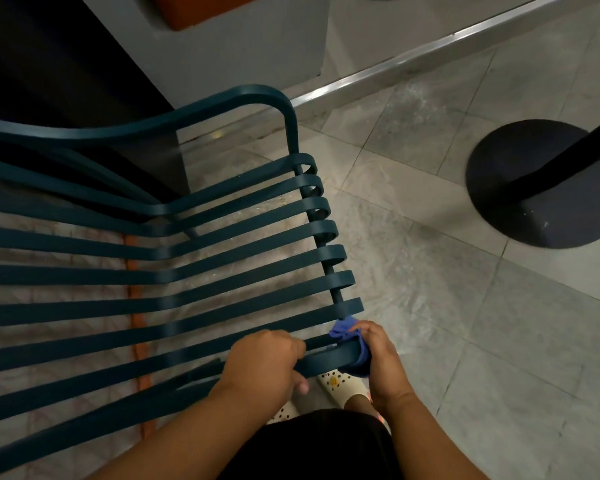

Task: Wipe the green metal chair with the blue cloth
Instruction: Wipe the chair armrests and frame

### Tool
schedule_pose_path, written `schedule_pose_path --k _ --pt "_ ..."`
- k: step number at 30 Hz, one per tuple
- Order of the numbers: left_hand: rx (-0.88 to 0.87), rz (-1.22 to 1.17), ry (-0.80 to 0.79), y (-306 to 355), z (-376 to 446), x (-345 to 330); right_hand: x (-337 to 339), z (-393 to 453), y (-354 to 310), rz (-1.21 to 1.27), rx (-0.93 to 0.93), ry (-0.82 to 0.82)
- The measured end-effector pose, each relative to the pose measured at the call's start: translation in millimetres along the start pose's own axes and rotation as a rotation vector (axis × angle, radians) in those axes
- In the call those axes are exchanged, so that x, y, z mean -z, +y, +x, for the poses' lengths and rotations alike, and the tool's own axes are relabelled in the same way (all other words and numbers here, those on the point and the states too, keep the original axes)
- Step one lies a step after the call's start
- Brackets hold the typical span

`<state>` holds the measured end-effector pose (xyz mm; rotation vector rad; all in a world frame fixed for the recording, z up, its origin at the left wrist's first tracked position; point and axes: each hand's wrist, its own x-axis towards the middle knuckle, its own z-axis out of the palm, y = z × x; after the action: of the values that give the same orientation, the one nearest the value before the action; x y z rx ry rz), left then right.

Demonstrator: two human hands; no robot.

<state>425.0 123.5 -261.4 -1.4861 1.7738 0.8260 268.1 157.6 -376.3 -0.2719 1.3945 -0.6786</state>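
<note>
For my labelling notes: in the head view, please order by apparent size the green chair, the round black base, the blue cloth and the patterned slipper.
1. green chair
2. round black base
3. and 4. blue cloth and patterned slipper: similar, both partly hidden, so unranked.

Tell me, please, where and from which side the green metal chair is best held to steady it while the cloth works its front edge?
Grip a flat seat slat just behind its curled front end, from above, as the left hand does on the green metal chair. The gaps between slats let fingers wrap under. This leaves the curl free for the right hand and blue cloth.
</note>
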Motion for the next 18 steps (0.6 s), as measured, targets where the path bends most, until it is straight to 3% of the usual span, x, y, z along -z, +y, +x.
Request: schedule_pose_path --k 6,18 --pt "0.004 -0.004 -0.105 0 5 10 11 40 -2 -0.092 -0.293 -0.009" --pt "0.002 0.014 0.035 4 0 7 4 24 -23 -0.128 -0.269 -0.023"
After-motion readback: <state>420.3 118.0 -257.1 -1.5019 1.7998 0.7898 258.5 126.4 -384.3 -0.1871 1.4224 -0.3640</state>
